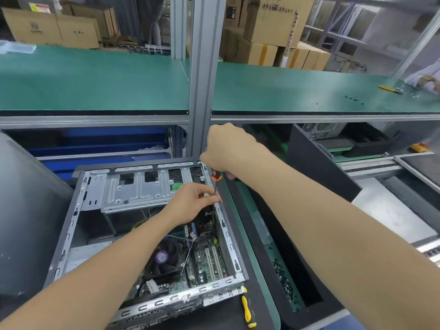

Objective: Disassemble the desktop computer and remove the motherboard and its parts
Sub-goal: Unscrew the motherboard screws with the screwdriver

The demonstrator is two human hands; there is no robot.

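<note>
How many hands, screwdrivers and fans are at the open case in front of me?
Hands: 2, left hand and right hand
Screwdrivers: 2, orange screwdriver held, yellow screwdriver lying beside the case
Fans: 1, fan
Total: 5

No text can be read with certainty. Far above the right hand (226, 148), a big cardboard box (278, 22) carries a row of dark printed characters, too blurred to read. Far up and to the left of the left hand (192, 203), a brown cardboard box (35, 32) shows a round printed logo, not legible. The yellow label (39, 7) above that box is blurred also. Below the left hand, the purple sticker (162, 256) on the cooler fan (172, 248) bears print too small to tell.
</note>
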